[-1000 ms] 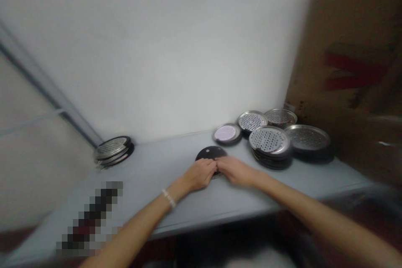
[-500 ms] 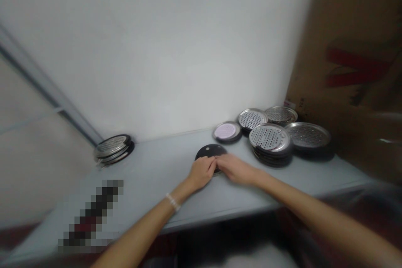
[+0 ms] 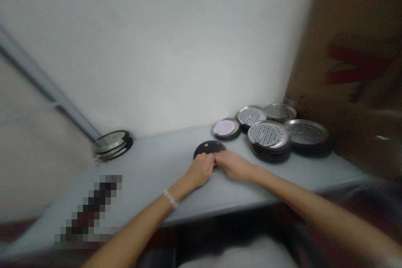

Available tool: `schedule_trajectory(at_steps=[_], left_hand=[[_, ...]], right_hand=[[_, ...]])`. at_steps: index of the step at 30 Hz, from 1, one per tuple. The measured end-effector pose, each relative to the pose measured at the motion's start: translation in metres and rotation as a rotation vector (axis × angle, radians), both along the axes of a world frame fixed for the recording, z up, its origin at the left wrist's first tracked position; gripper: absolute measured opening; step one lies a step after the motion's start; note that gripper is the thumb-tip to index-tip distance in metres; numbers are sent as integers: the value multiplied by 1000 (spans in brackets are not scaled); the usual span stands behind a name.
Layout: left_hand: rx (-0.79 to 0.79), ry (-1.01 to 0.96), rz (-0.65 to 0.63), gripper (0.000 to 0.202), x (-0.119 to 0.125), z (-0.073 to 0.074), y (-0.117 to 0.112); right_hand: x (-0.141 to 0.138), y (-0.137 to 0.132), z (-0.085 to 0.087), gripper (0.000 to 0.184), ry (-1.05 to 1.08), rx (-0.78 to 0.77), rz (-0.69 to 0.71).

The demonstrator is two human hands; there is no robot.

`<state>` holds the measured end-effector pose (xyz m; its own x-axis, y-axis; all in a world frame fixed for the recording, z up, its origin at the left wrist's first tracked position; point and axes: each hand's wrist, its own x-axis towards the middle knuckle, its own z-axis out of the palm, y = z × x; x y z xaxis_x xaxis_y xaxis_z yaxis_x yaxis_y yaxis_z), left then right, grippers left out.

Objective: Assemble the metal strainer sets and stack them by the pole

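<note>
A round black disc (image 3: pixel 210 147) with light dots near its far edge lies on the table in front of me. My left hand (image 3: pixel 203 167) is closed at its near edge, with a beaded bracelet on the wrist. From the other side my right hand (image 3: pixel 233 164) is closed too, its fingertips meeting those of the left over the disc. The fingers cover the disc's near part, and any small thing between them is hidden. Just behind the disc is a small round grater (image 3: pixel 224 127) with a pale lilac face and black rim.
Stacked round metal graters (image 3: pixel 269 135) stand to the right, several piles together. Another stack (image 3: pixel 111 142) sits at the table's far left. A blurred-out dark item (image 3: pixel 94 205) lies front left. A large cardboard box (image 3: pixel 351 71) rises at the right; a wall backs the table (image 3: pixel 157 150).
The view has shifted slightly, so everything sits a little higher in the picture. Both hands stay together at the black disc, with hardly any visible change in their hold.
</note>
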<state>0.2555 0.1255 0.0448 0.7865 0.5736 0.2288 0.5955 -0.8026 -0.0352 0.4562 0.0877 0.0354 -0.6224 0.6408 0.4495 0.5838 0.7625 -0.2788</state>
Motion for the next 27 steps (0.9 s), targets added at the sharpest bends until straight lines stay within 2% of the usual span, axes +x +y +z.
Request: schedule_trajectory(at_steps=[9,20,27], left_hand=[[19,17,10,33,1,-3,-2],[12,24,27,35,2,-2,-4],[5,28,33,33,2,0,-5]], right_hand=[[3,0,3,14,-49,32,-10],[4,1,2,26,-115,81,4],[5,1,0,24,-142,101,6]])
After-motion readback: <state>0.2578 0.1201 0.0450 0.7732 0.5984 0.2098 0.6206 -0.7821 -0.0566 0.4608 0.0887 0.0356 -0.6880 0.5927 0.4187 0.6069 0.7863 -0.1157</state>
